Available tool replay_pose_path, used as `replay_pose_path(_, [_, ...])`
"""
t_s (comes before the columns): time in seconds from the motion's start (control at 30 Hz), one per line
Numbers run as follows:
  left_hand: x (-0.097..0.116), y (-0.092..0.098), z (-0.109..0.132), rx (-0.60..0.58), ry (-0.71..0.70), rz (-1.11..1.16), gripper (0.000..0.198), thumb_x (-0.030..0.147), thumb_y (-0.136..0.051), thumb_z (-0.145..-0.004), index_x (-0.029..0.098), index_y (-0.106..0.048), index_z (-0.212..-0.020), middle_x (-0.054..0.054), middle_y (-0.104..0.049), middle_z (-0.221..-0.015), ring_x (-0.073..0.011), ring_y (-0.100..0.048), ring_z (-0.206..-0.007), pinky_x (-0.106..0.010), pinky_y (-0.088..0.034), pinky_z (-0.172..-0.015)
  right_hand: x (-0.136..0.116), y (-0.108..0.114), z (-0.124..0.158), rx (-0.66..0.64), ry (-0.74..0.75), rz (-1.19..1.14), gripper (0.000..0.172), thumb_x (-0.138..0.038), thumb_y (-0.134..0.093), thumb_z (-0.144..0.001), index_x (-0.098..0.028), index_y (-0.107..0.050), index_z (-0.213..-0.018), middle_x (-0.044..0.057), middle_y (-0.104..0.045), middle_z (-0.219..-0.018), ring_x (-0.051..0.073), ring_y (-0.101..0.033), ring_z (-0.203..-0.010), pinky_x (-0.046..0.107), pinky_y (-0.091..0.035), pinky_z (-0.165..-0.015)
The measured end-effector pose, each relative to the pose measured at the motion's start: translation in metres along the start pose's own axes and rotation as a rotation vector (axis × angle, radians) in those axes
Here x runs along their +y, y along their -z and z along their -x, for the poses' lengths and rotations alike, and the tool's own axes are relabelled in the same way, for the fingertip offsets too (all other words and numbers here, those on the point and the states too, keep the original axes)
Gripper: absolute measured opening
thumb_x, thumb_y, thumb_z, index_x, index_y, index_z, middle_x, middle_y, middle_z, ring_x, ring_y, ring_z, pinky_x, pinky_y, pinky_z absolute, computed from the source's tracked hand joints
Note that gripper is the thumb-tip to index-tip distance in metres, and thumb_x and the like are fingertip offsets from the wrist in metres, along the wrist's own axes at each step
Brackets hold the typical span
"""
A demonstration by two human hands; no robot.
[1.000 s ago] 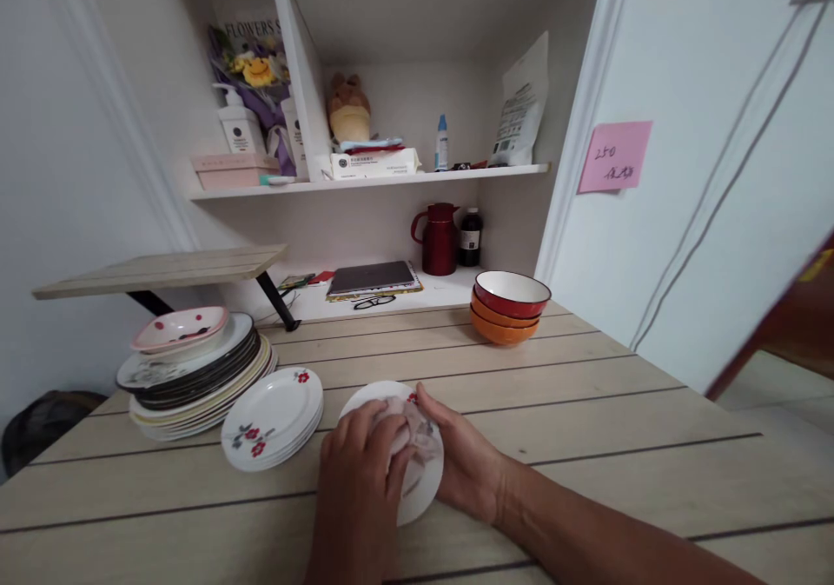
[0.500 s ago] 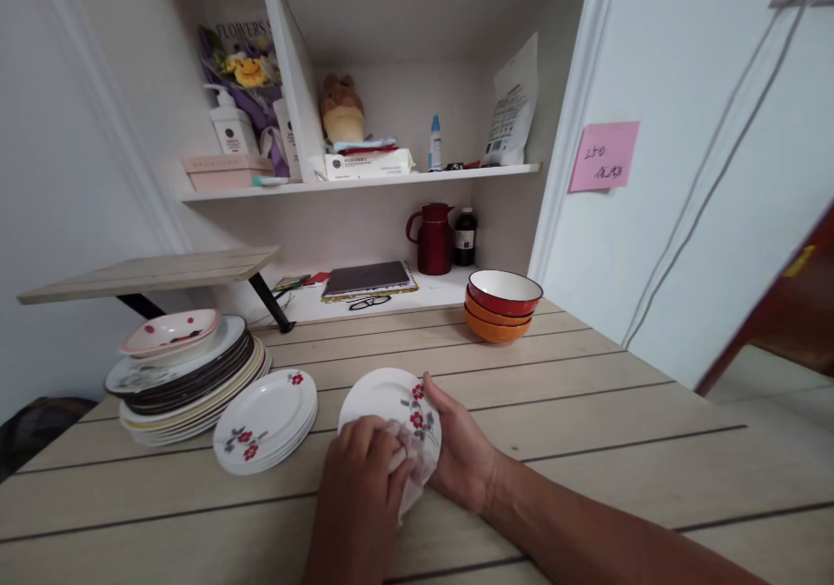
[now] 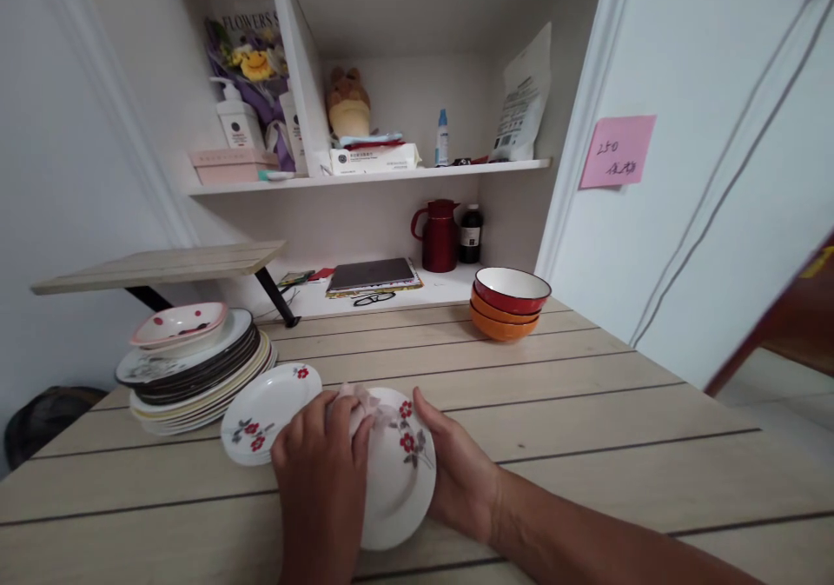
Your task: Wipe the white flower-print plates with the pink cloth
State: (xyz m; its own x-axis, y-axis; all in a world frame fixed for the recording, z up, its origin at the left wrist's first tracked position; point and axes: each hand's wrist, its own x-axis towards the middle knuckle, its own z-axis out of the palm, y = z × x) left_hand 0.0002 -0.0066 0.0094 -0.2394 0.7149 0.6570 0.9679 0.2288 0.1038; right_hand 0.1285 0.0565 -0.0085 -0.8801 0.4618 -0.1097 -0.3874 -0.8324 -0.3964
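A white plate with red flowers [image 3: 394,481] is tilted in front of me, above the wooden table. My right hand [image 3: 460,472] grips its right edge, thumb at the rim and fingers behind. My left hand [image 3: 326,459] is closed on a crumpled, pale pinkish cloth or tissue [image 3: 357,398], pressed against the plate's upper left rim. Just left of that hand lies a short stack of matching flowered plates [image 3: 270,402], partly hidden by it.
A tall stack of mixed plates [image 3: 195,376] with a pink-rimmed dish [image 3: 179,324] on top stands at left, near a raised wooden shelf [image 3: 162,268]. Nested red and orange bowls [image 3: 508,307] sit at the back right. Behind are a laptop [image 3: 371,276] and a red jug [image 3: 439,237].
My left hand has moved the cloth from the plate's lower middle to its upper left rim. The plate has turned and come lower. The view has shifted slightly.
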Motion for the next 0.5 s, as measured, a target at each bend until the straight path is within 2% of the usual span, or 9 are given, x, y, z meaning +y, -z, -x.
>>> replay_pose_path(0.13, [0.002, -0.004, 0.001, -0.057, -0.041, 0.076, 0.017, 0.024, -0.057, -0.085, 0.021, -0.065, -0.099, -0.008, -0.063, -0.107, -0.0274, -0.057, -0.098, -0.046, -0.046, -0.082, -0.012, 0.001, -0.004, -0.017, 0.057, -0.028, 0.058, -0.059, -0.039, -0.090, -0.010, -0.063, -0.110, 0.013, -0.072, -0.095, 0.024, -0.066, -0.086, 0.039, -0.044, -0.086])
replay_pose_path(0.27, [0.015, -0.010, 0.010, -0.154, -0.189, 0.283, 0.021, 0.016, -0.058, -0.082, 0.021, -0.064, -0.102, -0.006, -0.063, -0.109, -0.0225, -0.058, -0.100, -0.039, -0.050, -0.085, -0.022, 0.008, -0.005, -0.006, 0.097, -0.025, 0.060, -0.060, -0.038, -0.090, -0.009, -0.062, -0.108, 0.013, -0.072, -0.091, 0.023, -0.066, -0.079, 0.032, -0.047, -0.068])
replay_pose_path(0.4, [0.028, -0.012, 0.017, -0.239, -0.315, 0.363, 0.031, 0.011, -0.061, -0.077, 0.022, -0.064, -0.106, -0.006, -0.061, -0.118, -0.0216, -0.058, -0.106, -0.037, -0.051, -0.089, -0.027, 0.013, -0.003, 0.018, -0.009, 0.000, 0.070, -0.069, -0.038, -0.085, -0.007, -0.061, -0.104, 0.014, -0.071, -0.085, 0.023, -0.065, -0.071, 0.025, -0.040, -0.050])
replay_pose_path(0.5, [0.025, -0.009, 0.013, -0.249, -0.323, 0.328, 0.030, 0.012, -0.063, -0.077, 0.025, -0.065, -0.104, -0.005, -0.063, -0.117, -0.0234, -0.059, -0.106, -0.041, -0.050, -0.088, -0.028, 0.010, -0.003, 0.053, -0.014, -0.012, 0.067, -0.066, -0.035, -0.088, -0.006, -0.061, -0.106, 0.014, -0.071, -0.085, 0.021, -0.064, -0.067, 0.025, -0.039, -0.049])
